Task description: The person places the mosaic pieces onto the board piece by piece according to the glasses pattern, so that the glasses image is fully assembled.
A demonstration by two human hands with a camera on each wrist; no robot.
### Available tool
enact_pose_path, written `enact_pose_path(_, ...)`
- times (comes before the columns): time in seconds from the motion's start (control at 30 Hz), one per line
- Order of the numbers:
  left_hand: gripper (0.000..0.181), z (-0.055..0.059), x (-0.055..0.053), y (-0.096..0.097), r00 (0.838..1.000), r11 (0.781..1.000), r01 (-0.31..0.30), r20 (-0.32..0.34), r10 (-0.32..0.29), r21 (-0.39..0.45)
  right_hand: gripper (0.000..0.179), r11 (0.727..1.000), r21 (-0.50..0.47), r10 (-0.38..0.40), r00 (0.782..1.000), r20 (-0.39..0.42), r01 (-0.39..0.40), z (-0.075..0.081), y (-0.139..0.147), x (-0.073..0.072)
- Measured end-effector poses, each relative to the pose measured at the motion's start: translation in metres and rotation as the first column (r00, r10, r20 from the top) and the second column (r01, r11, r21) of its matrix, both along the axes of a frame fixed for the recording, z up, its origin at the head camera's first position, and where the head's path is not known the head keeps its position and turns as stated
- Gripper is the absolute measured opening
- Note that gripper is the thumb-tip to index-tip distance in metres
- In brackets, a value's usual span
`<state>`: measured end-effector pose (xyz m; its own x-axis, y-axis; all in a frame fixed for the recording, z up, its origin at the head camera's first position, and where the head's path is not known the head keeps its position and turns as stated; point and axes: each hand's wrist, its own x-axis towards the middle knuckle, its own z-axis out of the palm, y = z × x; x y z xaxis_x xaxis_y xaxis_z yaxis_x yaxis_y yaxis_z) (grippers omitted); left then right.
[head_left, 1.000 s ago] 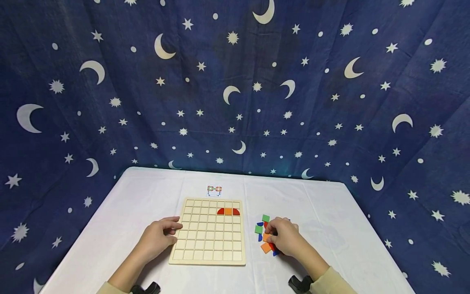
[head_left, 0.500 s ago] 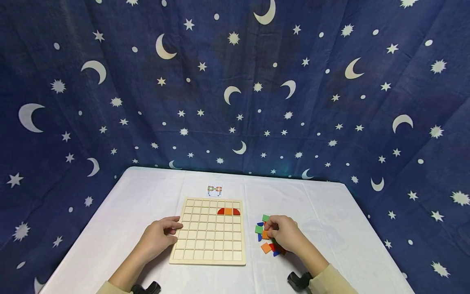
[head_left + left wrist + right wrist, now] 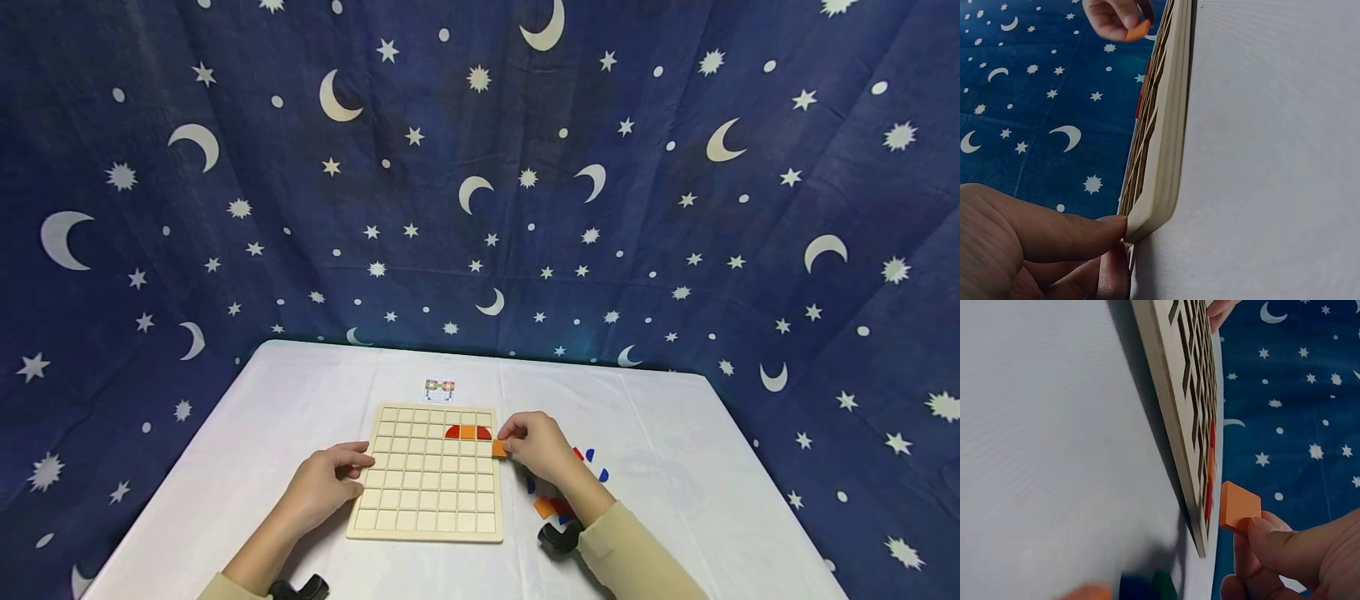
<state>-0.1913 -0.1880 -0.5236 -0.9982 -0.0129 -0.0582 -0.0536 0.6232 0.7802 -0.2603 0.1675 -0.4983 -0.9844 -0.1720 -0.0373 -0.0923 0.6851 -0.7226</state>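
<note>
Control comes from the light pinch: thumb and fingers of the right hand (image 3: 536,446) hold an orange tile (image 3: 1239,507) by one side, so most of it projects clear. It is at the right rim of the gridded board (image 3: 423,537), near the row where two red pieces (image 3: 483,433) flank a seated orange square (image 3: 468,432); its height I cannot tell. Best to square its sides to the grid, lower the free edge first, and let go only once it lies flat, without nudging its neighbours. The left hand (image 3: 328,479), loosely bent, touches the left edge, likely brace enough. Lifting the forearm should spare the loose pieces (image 3: 545,507) below it.
</note>
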Motion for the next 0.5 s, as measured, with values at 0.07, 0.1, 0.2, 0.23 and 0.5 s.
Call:
enact_pose_path(0.07, 0.039, 0.000, 0.000, 0.000, 1.000, 1.000, -0.001, 0.000, 0.001, -0.002, 0.016, 1.000, 0.007, 0.008, 1.000, -0.016, -0.008, -0.003, -0.006, -0.005)
enact_pose_path(0.1, 0.039, 0.000, 0.000, 0.000, 1.000, 1.000, -0.001, 0.001, 0.001, -0.002, 0.017, 1.000, 0.012, 0.015, 1.000, -0.028, -0.015, -0.005, -0.009, -0.007)
enact_pose_path(0.2, 0.039, 0.000, 0.000, 0.000, 1.000, 1.000, 0.000, 0.001, 0.000, -0.006, 0.018, 0.999, 0.041, 0.019, 0.999, -0.049, -0.017, -0.010, -0.015, -0.013)
enact_pose_path(0.23, 0.039, 0.000, 0.000, 0.000, 1.000, 1.000, 0.000, 0.000, 0.000, -0.006, 0.018, 0.998, 0.056, 0.019, 0.998, -0.056, -0.016, -0.011, -0.017, -0.014)
enact_pose_path(0.5, 0.039, 0.001, 0.000, 0.000, 1.000, 1.000, 0.000, 0.006, 0.000, -0.012, 0.015, 0.988, 0.154, 0.044, 0.996, -0.082, -0.031, -0.015, -0.026, -0.016)
